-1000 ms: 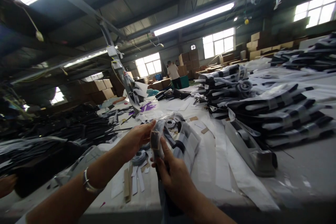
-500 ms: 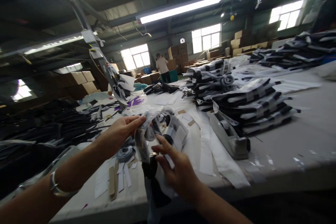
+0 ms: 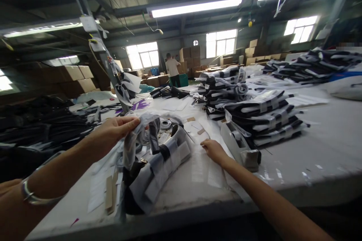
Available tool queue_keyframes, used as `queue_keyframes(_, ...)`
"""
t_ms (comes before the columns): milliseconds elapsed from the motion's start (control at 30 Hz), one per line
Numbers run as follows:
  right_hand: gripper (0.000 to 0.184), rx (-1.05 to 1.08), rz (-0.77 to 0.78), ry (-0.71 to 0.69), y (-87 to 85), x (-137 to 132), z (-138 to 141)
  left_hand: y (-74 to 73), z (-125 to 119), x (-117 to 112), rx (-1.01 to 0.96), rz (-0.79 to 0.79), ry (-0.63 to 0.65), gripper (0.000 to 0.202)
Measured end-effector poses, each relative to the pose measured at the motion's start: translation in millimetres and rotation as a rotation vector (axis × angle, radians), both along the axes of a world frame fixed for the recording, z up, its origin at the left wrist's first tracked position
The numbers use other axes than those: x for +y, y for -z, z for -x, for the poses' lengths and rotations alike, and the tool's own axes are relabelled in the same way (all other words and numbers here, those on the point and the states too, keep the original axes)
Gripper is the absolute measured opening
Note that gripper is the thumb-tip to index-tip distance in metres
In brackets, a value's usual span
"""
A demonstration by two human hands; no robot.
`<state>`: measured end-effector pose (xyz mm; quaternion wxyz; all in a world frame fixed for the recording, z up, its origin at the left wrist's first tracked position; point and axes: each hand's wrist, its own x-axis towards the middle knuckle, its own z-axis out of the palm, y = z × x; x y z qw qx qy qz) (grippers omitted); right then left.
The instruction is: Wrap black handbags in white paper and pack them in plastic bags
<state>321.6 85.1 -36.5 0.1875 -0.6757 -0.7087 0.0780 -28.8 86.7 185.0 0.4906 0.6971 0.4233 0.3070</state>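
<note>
My left hand [image 3: 123,125] pinches the top of a looped strap [image 3: 130,139] wrapped in clear plastic. This strap belongs to a black bag [image 3: 131,203] with white wrapping sheets [image 3: 169,162] around its side, standing tilted near the table's front edge. A small metal fitting [image 3: 143,161] shows at the strap's base. To the right, apart from the bag, my right hand [image 3: 214,151] hovers low over white strips [image 3: 210,169] on the table. Its fingers are curled together, and whatever they hold, if anything, is too small to make out.
A grey tape dispenser [image 3: 240,148] stands right of my right hand, beside stacked black-and-white wrapped pieces [image 3: 274,118]. Dark pieces [image 3: 42,128] pile up at left. A slanted metal post [image 3: 109,67] rises behind the bag. One person [image 3: 172,69] stands far back near cardboard boxes [image 3: 190,60].
My right hand has left the bag's strap and moved right over the white strips. My left hand, still pinching the strap, has shifted left, and the bag's wrapped side now shows more fully.
</note>
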Motion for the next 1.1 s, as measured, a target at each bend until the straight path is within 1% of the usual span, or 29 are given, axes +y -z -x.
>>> queue_keyframes(100, 0.029, -0.093, 0.042, 0.035, -6.7, 40.9, -7.7, 2.5, 6.9, -9.7, -0.006, 0.039, -0.001, 0.041)
queue_keyframes(233, 0.032, -0.214, 0.100, 0.043, -15.9, 88.8, -13.3, 3.7, 9.6, -19.8, -0.020, 0.076, -0.019, 0.041)
queue_keyframes(333, 0.033, -0.279, 0.154, 0.010, -18.4, 112.4, -15.8, 3.5, 8.8, -25.8, -0.016, 0.066, -0.039, 0.042)
queue_keyframes(433, 0.034, -0.312, 0.196, -0.050, -19.6, 126.8, -23.1, 4.4, 8.3, -27.6, -0.018, 0.052, -0.062, 0.041)
queue_keyframes(567, 0.033, -0.303, 0.209, -0.131, -24.3, 133.3, -40.2, 7.9, 9.8, -23.6, -0.044, 0.040, -0.072, 0.040)
queue_keyframes(667, 0.029, -0.251, 0.156, -0.163, -28.2, 128.8, -48.6, 9.7, 11.0, -20.5, -0.058, 0.052, -0.068, 0.040)
queue_keyframes(767, 0.028, -0.172, 0.097, -0.210, -32.0, 121.1, -45.9, 9.6, 10.9, -18.5, -0.056, 0.059, -0.074, 0.041)
queue_keyframes(900, 0.027, -0.062, 0.075, -0.280, -38.1, 116.3, -29.9, 9.6, 10.7, -15.7, -0.039, 0.066, -0.075, 0.043)
queue_keyframes(967, 0.029, -0.021, 0.067, -0.261, -40.6, 117.7, -22.2, 10.5, 11.0, -14.9, -0.026, 0.054, -0.078, 0.042)
queue_keyframes(1100, 0.028, 0.043, 0.004, -0.149, -44.3, 122.6, -15.4, 12.2, 11.3, -16.8, -0.040, 0.039, -0.067, 0.041)
